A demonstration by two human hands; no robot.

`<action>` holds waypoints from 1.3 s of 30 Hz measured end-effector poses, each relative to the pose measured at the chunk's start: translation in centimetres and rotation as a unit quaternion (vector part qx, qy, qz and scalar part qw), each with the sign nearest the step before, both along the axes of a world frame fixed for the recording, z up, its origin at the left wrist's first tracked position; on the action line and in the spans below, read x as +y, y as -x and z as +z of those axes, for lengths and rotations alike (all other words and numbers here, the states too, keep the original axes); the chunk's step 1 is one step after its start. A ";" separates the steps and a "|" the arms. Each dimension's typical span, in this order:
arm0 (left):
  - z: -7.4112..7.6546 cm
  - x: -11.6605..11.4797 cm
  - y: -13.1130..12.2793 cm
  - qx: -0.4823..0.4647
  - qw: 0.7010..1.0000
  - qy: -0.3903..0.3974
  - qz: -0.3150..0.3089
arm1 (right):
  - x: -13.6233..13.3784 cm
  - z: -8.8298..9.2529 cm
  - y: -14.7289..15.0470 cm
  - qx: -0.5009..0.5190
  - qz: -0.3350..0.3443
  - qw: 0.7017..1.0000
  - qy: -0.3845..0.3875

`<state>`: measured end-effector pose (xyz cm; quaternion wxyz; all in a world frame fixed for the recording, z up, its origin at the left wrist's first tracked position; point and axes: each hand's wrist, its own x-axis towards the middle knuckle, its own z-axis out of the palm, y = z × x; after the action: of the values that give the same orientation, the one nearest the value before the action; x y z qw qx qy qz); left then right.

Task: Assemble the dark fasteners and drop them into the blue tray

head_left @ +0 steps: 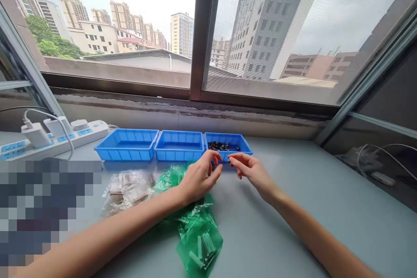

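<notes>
My left hand (201, 176) hangs over the green bags, just in front of the blue bins, with its fingers curled around something small and dark. To its right, my right hand (252, 171) has thumb and forefinger pinched together; whatever lies at the fingertips is too small to name. Behind both hands stands the right blue bin (230, 136), holding several small black pieces (219, 145). Green plastic bags (198, 236) with clear tube-like pieces lie beneath and in front of my left hand. Clear bags (125, 186) with brownish pieces lie left of them.
The middle blue bin (179, 155) and left blue bin (127, 155) stand in a row with the right one. A white power strip (93, 129) with plugs and cables lies at the left. A window frame rises behind the grey table (286, 234). The lower left corner is pixelated.
</notes>
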<state>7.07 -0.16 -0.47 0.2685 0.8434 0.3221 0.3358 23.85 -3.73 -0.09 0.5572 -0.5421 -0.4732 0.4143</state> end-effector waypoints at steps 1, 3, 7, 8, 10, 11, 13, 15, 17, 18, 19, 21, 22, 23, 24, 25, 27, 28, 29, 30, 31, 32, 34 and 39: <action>0.1 0.0 0.0 0.001 1.000 -0.002 0.002 | 0.1 0.0 -0.2 -0.001 -0.009 1.000 -0.003; 0.2 0.0 0.0 0.005 1.000 -0.001 0.005 | 0.4 0.1 -0.5 -0.006 -0.030 1.000 -0.006; 0.3 0.0 0.0 0.010 1.000 0.006 0.001 | 0.5 0.3 -1.1 -0.025 -0.066 0.997 -0.010; 0.3 0.0 0.1 0.011 1.000 0.006 0.001 | 0.5 0.4 -1.2 -0.031 -0.072 0.997 -0.015; 0.2 -0.1 0.1 0.013 1.000 0.005 0.003 | 0.4 0.6 -1.5 -0.040 -0.067 0.996 -0.035; 0.2 -0.1 0.1 0.014 1.000 0.005 0.005 | 0.3 0.8 -1.5 -0.041 -0.055 0.997 -0.045; 0.2 -0.1 0.1 0.016 1.000 0.006 0.005 | 0.1 1.1 -1.8 -0.038 -0.016 0.997 -0.058; 0.2 -0.1 0.0 0.018 1.000 0.007 0.003 | -0.2 1.6 -2.0 -0.043 0.009 0.997 -0.064; 0.3 -0.1 0.0 0.017 1.000 0.005 0.001 | -0.4 1.9 -2.4 -0.050 0.002 0.996 -0.072; 0.3 0.0 0.0 0.016 1.000 0.005 0.001 | -0.4 2.1 -2.5 -0.054 -0.011 0.996 -0.076; 0.3 0.0 -0.1 0.015 1.000 0.006 0.000 | -0.5 2.1 -2.6 -0.058 -0.022 0.995 -0.078; 0.3 0.0 -0.1 0.014 1.000 0.009 -0.001 | -0.4 2.1 -2.7 -0.062 -0.039 0.994 -0.080; 0.3 0.0 -0.2 0.016 1.000 0.010 -0.001 | -0.4 2.0 -2.6 -0.064 -0.042 0.994 -0.081; 0.3 0.0 -0.2 0.017 1.000 0.010 -0.001 | -0.4 1.8 -2.5 -0.066 -0.041 0.993 -0.083; 0.2 0.0 -0.2 0.019 1.000 0.008 -0.002 | -0.4 1.7 -2.4 -0.073 -0.038 0.993 -0.086; 0.2 0.1 -0.1 0.020 1.000 0.005 -0.002 | -0.4 1.6 -2.2 -0.085 -0.034 0.992 -0.090; 0.1 0.1 -0.2 0.021 1.000 0.000 -0.001 | -0.6 1.3 -2.0 -0.130 -0.028 0.986 -0.101; 0.1 0.2 -0.2 0.019 1.000 -0.002 0.000 | -0.7 1.2 -2.0 -0.166 -0.023 0.980 -0.110; 0.1 0.2 -0.2 0.016 1.000 -0.005 0.002 | -0.8 1.1 -2.2 -0.214 -0.018 0.969 -0.122; 0.0 0.2 -0.3 0.012 1.000 -0.008 0.006 | -0.9 1.0 -2.5 -0.266 -0.014 0.954 -0.136; -0.1 0.1 -0.5 0.005 1.000 -0.015 0.009 | -0.9 0.8 -3.0 -0.334 -0.006 0.930 -0.152; -0.2 0.1 -0.6 0.002 1.000 -0.022 0.013 | -1.0 0.7 -3.4 -0.401 -0.010 0.900 -0.169; -0.4 0.1 -0.8 -0.002 0.999 -0.030 0.020 | -0.8 0.3 -4.4 -0.477 -0.046 0.859 -0.182; -0.3 0.2 -0.8 -0.104 0.993 -0.040 0.037 | -0.5 -0.3 -5.1 -0.510 -0.053 0.835 -0.201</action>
<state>7.87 0.05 -0.77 0.2541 0.8012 0.3102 0.4441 28.92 -4.23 -0.42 0.3547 -0.5772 -0.7334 -0.0555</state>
